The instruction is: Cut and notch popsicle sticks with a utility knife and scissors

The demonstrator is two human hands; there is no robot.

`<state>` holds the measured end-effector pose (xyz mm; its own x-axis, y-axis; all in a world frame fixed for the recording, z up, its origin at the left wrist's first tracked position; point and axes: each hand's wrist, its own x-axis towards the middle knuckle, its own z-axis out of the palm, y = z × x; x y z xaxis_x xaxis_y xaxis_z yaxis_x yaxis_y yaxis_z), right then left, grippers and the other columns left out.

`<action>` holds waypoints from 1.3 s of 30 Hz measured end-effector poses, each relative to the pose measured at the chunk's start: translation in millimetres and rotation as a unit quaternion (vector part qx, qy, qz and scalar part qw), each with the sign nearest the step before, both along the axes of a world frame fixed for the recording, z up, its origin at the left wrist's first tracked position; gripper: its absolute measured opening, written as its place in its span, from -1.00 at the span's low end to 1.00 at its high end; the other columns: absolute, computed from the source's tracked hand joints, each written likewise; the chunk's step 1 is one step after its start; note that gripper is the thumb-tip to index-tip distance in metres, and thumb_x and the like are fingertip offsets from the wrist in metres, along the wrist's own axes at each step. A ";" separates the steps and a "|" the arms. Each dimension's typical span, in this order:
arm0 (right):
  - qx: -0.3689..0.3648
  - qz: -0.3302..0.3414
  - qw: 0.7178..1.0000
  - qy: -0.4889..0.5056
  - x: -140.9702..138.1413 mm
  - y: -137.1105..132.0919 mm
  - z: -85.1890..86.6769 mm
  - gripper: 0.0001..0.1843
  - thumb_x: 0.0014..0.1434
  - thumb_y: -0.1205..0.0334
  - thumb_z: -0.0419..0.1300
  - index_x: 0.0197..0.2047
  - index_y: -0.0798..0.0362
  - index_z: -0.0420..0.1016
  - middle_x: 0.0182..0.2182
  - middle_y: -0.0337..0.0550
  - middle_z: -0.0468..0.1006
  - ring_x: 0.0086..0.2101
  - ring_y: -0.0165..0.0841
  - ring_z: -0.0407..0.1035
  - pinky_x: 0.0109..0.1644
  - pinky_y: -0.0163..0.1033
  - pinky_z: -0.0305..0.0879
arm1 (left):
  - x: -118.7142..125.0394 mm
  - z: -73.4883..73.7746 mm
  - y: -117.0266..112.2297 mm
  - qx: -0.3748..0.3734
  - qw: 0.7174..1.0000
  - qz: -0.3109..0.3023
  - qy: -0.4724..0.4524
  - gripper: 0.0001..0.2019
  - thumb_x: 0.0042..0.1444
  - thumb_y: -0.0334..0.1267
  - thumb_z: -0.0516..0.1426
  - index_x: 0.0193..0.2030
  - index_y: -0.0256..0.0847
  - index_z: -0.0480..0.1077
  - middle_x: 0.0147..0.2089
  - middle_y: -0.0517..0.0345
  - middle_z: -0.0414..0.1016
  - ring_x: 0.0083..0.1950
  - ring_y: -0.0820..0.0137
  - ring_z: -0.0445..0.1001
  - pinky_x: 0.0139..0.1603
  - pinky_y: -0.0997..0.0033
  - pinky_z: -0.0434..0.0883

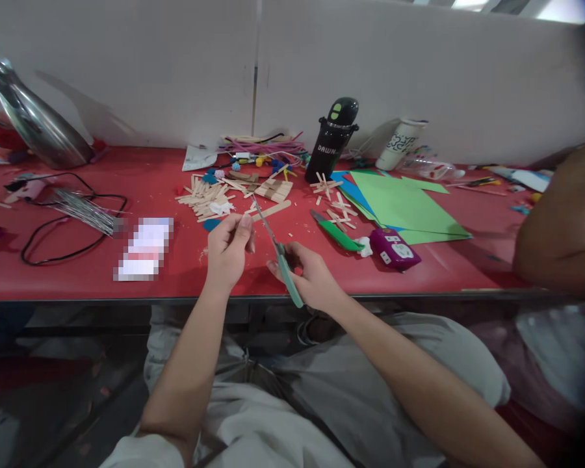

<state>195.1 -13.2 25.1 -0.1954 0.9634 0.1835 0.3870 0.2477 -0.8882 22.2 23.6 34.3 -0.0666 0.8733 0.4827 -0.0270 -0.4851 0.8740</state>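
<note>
Gripping the scissors [279,252] in your right hand [314,281], blades pointing far-left over the red table's [53,273] near edge. Your left hand [228,250] is pinched beside the blades, contents too small to tell. Wooden sticks [207,195] lie beyond.

Likely craft room, wooden sticks [207,195], coloured paper [400,205]

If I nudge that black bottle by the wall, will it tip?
The black bottle stands tall and narrow, so a high push probably tips it. Round body, so it likely rolls afterwards. Opaque, so weight is unclear.
</note>
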 end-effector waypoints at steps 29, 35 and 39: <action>-0.010 0.024 0.997 0.069 -6.4 2.2 -12.3 -0.82 -0.01 0.14 0.26 -0.42 0.04 0.37 -0.53 -0.27 0.42 -0.50 -0.44 0.24 -0.40 -0.29 0.21 | 3.4 9.8 -10.9 0.062 0.996 0.026 0.065 -0.60 0.36 0.00 0.11 -0.45 -0.19 0.31 -0.62 0.32 0.19 -0.60 0.55 0.15 -0.59 0.47 0.09; -0.007 0.024 0.997 0.075 -6.8 3.4 -15.6 -0.81 0.00 0.13 0.27 -0.40 0.05 0.39 -0.50 -0.23 0.47 -0.48 -0.40 0.31 -0.36 -0.26 0.25 | 3.6 9.6 -11.4 0.066 0.993 0.041 0.091 -0.62 0.38 -0.08 0.09 -0.46 -0.18 0.27 -0.61 0.32 0.16 -0.59 0.54 0.14 -0.57 0.45 0.09; -0.008 0.024 0.997 0.074 -6.9 3.5 -15.3 -0.80 0.00 0.11 0.28 -0.40 0.04 0.39 -0.50 -0.22 0.48 -0.48 -0.40 0.31 -0.36 -0.26 0.25 | 4.5 11.4 -12.8 0.069 0.992 0.046 0.091 -0.62 0.38 -0.15 0.09 -0.49 -0.17 0.23 -0.62 0.33 0.15 -0.60 0.55 0.13 -0.58 0.45 0.08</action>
